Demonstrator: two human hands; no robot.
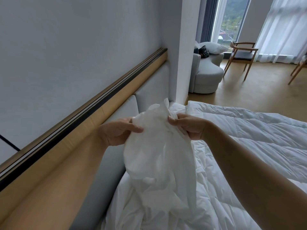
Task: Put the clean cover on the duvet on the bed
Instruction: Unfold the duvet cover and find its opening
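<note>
Head view: both hands are raised in front of the padded grey headboard (149, 85), and together they hold 1 bunched piece of thin white fabric, the cover (157, 156). The left hand (118, 131) grips the cover's upper edge on the side nearer the headboard, with its thumb laid across the front of the cloth and its fingers curled behind. The right hand (187, 127) pinches the same edge on the side farther from the headboard, its fingers folded tight round a gathered fold. The 2 hands are near each other, with only the puffed top of the cover between them.

Below the hands the cover hangs in a loose, rounded bag. Its lower part trails down onto rumpled white bedding at the foot of the headboard. The quilted white duvet (249, 130) lies spread out, reaching away from the headboard to the right, and its near part is creased under the right forearm.

A wooden ledge (83, 123) with dark strips runs along the top of the headboard against the pale wall (66, 47). Beyond the headboard's far end, a grey armchair (207, 77) holds a white pillow (211, 47) and a dark item too small to tell. Farther from the headboard, a wooden chair (240, 55) stands on the tan floor (249, 90) by a window (230, 19) and sheer curtains (285, 27).
</note>
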